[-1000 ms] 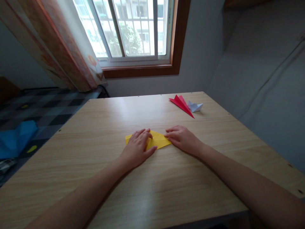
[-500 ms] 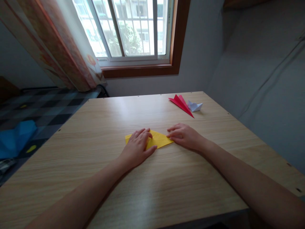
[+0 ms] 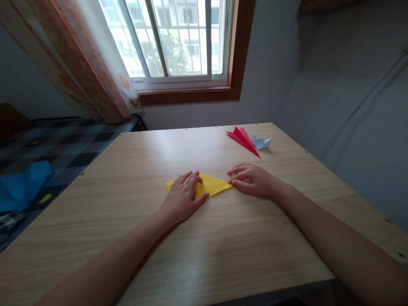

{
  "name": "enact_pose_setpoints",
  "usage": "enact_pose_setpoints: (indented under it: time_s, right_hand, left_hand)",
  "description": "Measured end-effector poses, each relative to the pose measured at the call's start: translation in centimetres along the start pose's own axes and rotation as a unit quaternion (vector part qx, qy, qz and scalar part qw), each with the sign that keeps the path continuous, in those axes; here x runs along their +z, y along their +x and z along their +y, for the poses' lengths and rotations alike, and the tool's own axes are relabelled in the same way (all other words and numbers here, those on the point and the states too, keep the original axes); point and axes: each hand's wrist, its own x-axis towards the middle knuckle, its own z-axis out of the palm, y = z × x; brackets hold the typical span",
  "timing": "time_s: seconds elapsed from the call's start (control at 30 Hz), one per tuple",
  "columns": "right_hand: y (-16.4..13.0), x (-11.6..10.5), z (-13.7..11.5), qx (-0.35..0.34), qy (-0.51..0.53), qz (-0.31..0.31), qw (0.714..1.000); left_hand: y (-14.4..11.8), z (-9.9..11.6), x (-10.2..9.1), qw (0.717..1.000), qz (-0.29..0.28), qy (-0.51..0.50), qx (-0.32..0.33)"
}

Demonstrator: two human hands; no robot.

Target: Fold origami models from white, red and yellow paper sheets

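A folded sheet of yellow paper (image 3: 212, 185) lies flat on the wooden table (image 3: 191, 259), its narrow point toward the right. My left hand (image 3: 185, 191) rests on the wider left part of the paper, fingers stretched out and thumb spread along the near edge. It covers some of the sheet. At the pointed right end, my right hand (image 3: 251, 180) touches the tip with thumb and forefinger close together; whether they pinch the tip or press it down is hard to make out.
Near the table's far right corner lie a red paper plane (image 3: 244, 140) and a white paper boat (image 3: 262, 142). To the left, a blue folded paper (image 3: 25, 185) rests on a checked bedspread (image 3: 79, 144). A window (image 3: 178, 38) and a curtain (image 3: 95, 68) are behind the table.
My right hand has slid slightly to the right, to the very tip of the yellow paper. My left hand stays in nearly the same spot on it.
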Motion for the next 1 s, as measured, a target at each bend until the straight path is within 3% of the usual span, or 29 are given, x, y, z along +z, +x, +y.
enact_pose_setpoints:
  time_s: [0.73, 1.0]
  right_hand:
    - [0.0, -0.5, -0.8, -0.03, -0.034, 0.031, 0.998]
    - [0.2, 0.3, -0.1, -0.038, -0.078, 0.121, 0.989]
  left_hand:
    - [0.1, -0.6, 0.3, 1.0, 0.012, -0.012, -0.013]
    - [0.1, -0.6, 0.5, 1.0, 0.019, -0.005, -0.01]
